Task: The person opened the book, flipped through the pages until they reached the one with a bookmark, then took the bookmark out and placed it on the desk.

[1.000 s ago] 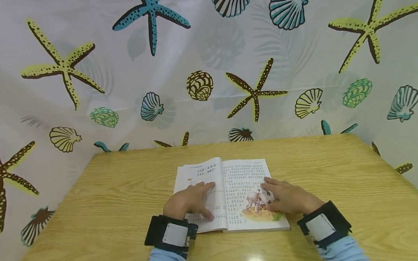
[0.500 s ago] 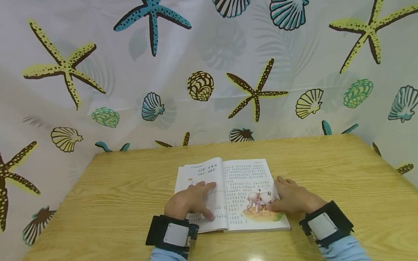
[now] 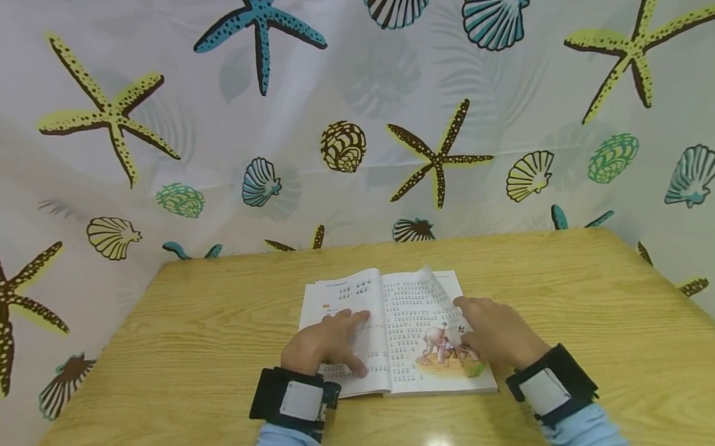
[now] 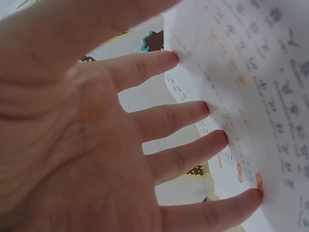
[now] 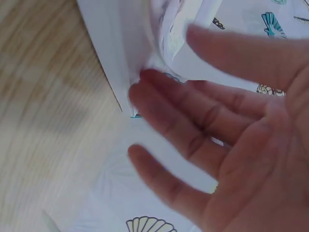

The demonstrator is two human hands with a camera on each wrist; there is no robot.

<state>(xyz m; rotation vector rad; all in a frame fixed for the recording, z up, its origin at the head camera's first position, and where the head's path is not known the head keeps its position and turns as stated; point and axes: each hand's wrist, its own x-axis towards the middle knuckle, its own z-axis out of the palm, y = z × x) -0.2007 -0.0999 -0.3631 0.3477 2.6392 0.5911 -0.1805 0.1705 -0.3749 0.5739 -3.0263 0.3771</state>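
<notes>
An open book (image 3: 410, 378) lies on the wooden table, with printed text on both pages and a coloured picture low on the right page. My left hand (image 3: 328, 345) rests on the left page with its fingers spread; in the left wrist view, the fingertips (image 4: 219, 137) touch the paper. At the book's right edge is my right hand (image 3: 499, 329). Beside its fingers a right-hand page (image 3: 432, 286) bends up at the top corner. In the right wrist view, the fingers (image 5: 178, 125) are slightly bent against the book's edge, and the thumb stands apart from them.
The wooden table (image 3: 221, 323) extends around the book on all sides. Behind it and at the sides hangs a pale cloth (image 3: 346, 209) printed with starfish and shells. Both wrists wear black straps (image 3: 292, 401).
My right hand first slid from the picture to the right edge of the page, then came back slightly left as the page's upper corner lifted. The left hand stayed in place.
</notes>
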